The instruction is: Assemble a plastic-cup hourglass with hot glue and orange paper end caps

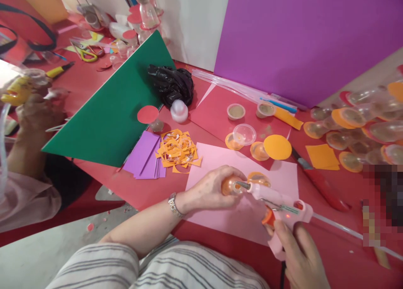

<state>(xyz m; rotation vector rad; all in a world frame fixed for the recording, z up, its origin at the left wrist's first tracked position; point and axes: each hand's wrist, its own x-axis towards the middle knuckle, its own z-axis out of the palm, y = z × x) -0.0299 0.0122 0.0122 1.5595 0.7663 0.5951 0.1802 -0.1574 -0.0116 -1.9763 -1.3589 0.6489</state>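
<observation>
My left hand (211, 189) is closed around a small clear cup with an orange paper disc (229, 186), held over a pink paper sheet (239, 215). My right hand (299, 255) grips the handle of a pink hot-glue gun (280, 203). The gun's metal tip touches the cup in my left hand. A second orange-backed cup (258, 179) lies just behind the gun's nozzle.
Orange paper scraps (178, 149) and purple paper pieces (145, 154) lie beyond my left hand. A green sheet (116, 108), a black bag (172, 85), a purple board (302, 41), several lidded cups (355, 131) and an orange disc (277, 147) surround them. Another person's hands (33, 112) work at the left.
</observation>
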